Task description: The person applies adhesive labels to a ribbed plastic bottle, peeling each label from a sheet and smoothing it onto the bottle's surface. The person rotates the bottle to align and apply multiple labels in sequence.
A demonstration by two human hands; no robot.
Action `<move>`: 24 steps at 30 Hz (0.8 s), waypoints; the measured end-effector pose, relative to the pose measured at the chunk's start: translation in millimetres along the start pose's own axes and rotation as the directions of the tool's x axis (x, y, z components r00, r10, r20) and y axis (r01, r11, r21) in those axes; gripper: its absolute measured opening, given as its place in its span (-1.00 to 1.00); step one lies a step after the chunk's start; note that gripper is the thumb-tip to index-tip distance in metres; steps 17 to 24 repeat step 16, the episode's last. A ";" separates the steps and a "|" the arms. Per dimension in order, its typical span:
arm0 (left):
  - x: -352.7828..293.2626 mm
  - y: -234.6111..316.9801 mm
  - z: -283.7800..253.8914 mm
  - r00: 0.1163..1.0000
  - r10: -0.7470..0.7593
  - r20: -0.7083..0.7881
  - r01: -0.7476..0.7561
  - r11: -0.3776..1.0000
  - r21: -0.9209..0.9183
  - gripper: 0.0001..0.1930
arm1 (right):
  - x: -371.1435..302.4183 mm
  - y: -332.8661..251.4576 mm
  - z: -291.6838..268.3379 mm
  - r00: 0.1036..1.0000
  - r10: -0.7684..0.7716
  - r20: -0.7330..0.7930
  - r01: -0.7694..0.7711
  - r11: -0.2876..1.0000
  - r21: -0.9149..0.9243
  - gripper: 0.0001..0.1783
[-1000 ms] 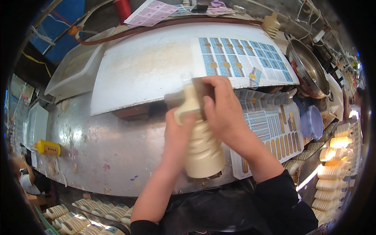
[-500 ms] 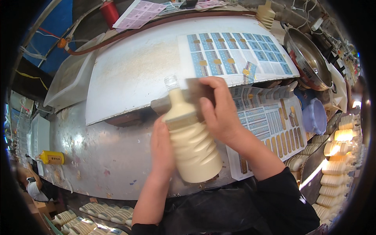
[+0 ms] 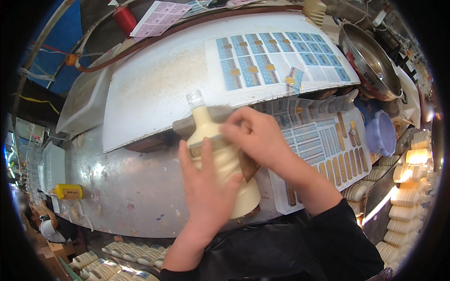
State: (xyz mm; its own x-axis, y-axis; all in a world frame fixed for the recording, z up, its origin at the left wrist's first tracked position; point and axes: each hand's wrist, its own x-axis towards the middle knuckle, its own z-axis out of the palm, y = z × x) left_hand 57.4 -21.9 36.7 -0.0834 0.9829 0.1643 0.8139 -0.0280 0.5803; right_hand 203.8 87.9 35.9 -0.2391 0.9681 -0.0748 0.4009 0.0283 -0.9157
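Now upright, the bottle [image 3: 220,159] sits in the left hand [image 3: 206,192]; right hand [image 3: 258,136] presses its label [image 3: 201,149] flat

Both hands [image 3: 206,192] [image 3: 255,133] curled, fingers pressing inward.

Metal worktable [image 3: 117,196], dull silver, scuffed and spotted. On it: a white board [image 3: 159,89] beyond the left hand [image 3: 206,196], carrying a sheet of blue labels [image 3: 276,56] past the right hand [image 3: 255,136]; a second label sheet [image 3: 318,145] just right of the right hand; a yellow container [image 3: 68,191] far left of the left hand; a blue plastic cup [image 3: 380,133] at the right.
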 end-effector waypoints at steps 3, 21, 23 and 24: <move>-1.0 -2.6 0.8 1.000 0.016 0.000 -0.016 1.000 0.012 -0.09 | 1.0 -8.9 3.2 0.999 -0.038 0.026 0.041 0.989 -0.143 -0.62; -4.2 -11.4 5.2 0.998 -0.057 0.025 0.060 0.990 -0.128 0.01 | 3.0 8.8 2.3 0.976 0.070 0.208 -0.092 0.991 0.097 -0.58; -4.2 -11.4 5.2 0.998 -0.057 0.025 0.060 0.990 -0.128 0.01 | 3.0 8.8 2.3 0.976 0.070 0.208 -0.092 0.991 0.097 -0.58; -4.2 -11.4 5.2 0.998 -0.057 0.025 0.060 0.990 -0.128 0.01 | 3.0 8.8 2.3 0.976 0.070 0.208 -0.092 0.991 0.097 -0.58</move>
